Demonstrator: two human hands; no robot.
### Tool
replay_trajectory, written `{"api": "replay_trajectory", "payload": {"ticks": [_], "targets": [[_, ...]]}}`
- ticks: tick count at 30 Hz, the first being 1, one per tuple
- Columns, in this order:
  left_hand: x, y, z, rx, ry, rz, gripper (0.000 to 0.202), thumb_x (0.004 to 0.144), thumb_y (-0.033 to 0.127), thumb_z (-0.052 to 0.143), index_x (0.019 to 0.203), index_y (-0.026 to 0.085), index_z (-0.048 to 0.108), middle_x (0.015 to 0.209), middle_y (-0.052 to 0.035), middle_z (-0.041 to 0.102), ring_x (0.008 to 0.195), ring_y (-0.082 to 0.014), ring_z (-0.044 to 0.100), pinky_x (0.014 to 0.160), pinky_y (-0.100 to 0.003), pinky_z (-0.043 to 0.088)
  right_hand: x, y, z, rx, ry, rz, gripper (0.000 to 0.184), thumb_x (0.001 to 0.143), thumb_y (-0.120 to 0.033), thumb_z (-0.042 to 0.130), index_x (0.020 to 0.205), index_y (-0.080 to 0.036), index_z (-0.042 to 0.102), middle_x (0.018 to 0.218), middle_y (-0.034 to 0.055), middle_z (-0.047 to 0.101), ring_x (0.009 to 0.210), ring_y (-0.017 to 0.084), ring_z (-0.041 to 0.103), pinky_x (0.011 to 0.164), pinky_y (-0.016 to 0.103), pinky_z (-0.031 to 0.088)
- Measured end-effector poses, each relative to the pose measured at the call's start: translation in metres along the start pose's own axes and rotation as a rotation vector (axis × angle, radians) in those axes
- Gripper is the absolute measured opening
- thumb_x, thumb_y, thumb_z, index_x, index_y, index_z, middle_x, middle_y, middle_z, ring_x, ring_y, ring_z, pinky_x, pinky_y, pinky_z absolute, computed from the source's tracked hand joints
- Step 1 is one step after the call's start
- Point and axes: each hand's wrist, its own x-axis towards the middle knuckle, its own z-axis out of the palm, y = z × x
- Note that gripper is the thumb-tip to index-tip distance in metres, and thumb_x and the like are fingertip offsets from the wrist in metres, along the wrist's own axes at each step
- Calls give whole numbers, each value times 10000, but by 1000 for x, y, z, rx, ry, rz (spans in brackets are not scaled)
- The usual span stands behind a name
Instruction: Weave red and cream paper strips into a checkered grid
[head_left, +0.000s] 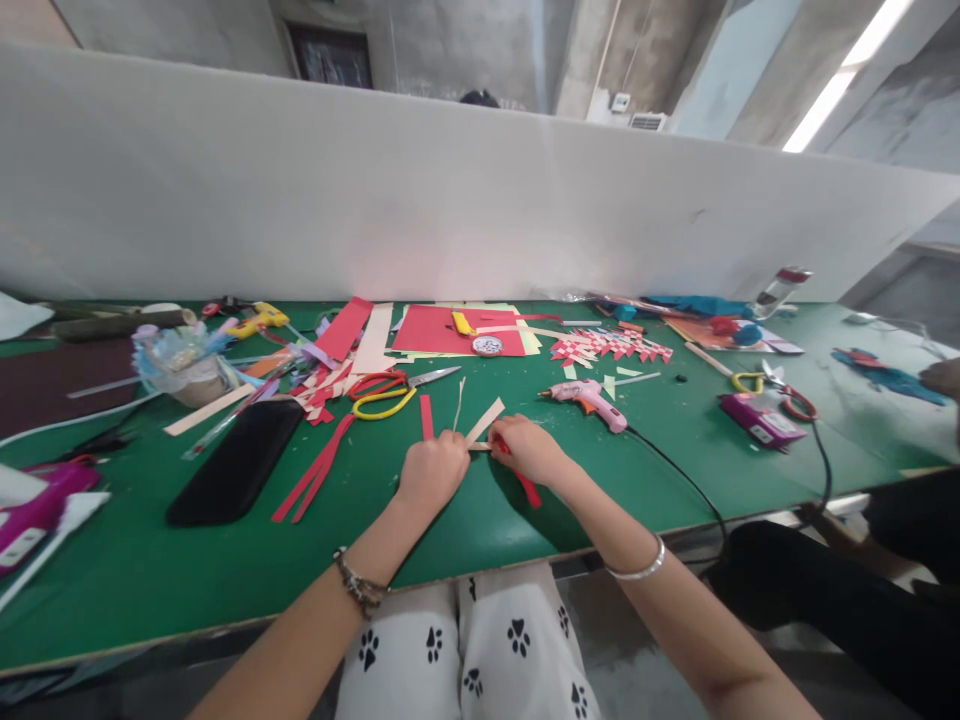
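Note:
My left hand [433, 469] is closed in a fist over thin paper strips; a red strip [426, 416] and cream strips [484, 421] stick up out of it. Close beside it, my right hand [527, 448] pinches another red strip [528, 489] that trails down toward the table edge. Both hands rest just above the green table [150, 570], near its front edge. Yellow-handled scissors [390, 396] lie just behind my left hand. A pink glue gun [589, 400] lies behind my right hand, its black cord running off to the right.
A black case [236, 460] and loose red strips [315, 478] lie to the left. Red and cream paper sheets [450, 330] and a woven red-white piece [611, 346] sit farther back. A white partition [450, 200] closes the far side. Another person's dark sleeve [825, 580] is at right.

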Motion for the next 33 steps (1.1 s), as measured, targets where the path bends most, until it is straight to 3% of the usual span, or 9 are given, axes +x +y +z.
{"api": "replay_trajectory", "payload": {"ticks": [4, 15, 18, 24, 27, 31, 33], "targets": [[0, 0, -1, -1, -1, -1, 312, 879, 206, 323, 911, 80, 607, 829, -140, 640, 722, -278, 652, 560, -333, 498, 5, 0, 2, -45, 30, -5, 142, 838, -195, 494, 897, -138, 610, 1017, 112, 592, 957, 208, 518, 810, 289, 392], [0, 1, -3, -14, -19, -18, 304, 871, 224, 341, 925, 80, 603, 847, -153, 633, 737, -261, 652, 577, -308, 487, -1, -3, 13, -70, 72, -41, 153, 839, -252, 507, 842, -139, 610, 1050, 109, 576, 949, 205, 529, 802, 281, 434], [-1, 1, -3, -15, -19, -9, 281, 863, 243, 376, 926, 84, 601, 841, -144, 631, 734, -260, 649, 571, -306, 484, -1, -5, 14, -97, 80, -42, 232, 873, -262, 435, 935, -120, 608, 1072, 145, 582, 965, 228, 542, 774, 290, 444], [-1, 2, -3, -6, -24, -12, 247, 843, 288, 476, 927, 93, 602, 834, -130, 629, 744, -258, 650, 584, -294, 486, -1, -10, 10, -189, 45, -60, 280, 847, -131, 395, 1049, -112, 588, 1014, 164, 628, 917, 245, 585, 765, 307, 426], [1, 3, 0, 2, -28, -22, 235, 865, 233, 439, 933, 80, 603, 826, -140, 628, 734, -268, 655, 576, -307, 491, -1, -10, 10, -188, 86, -107, 325, 850, -139, 415, 1153, -112, 529, 1043, 160, 620, 961, 245, 570, 784, 310, 412], [4, 3, 3, 13, -23, -38, 279, 868, 89, 336, 949, 80, 603, 844, -152, 628, 739, -262, 660, 581, -315, 499, 0, -6, 11, -96, 108, -97, 209, 879, -188, 406, 974, -139, 585, 943, 113, 618, 893, 194, 578, 758, 273, 411], [5, 3, 3, 15, -22, -51, 307, 854, 46, 314, 951, 77, 604, 821, -155, 631, 746, -262, 661, 587, -319, 502, 0, -2, 9, 39, 147, -74, 202, 875, -253, 443, 974, -147, 583, 940, 98, 608, 891, 179, 572, 761, 260, 417]]}}
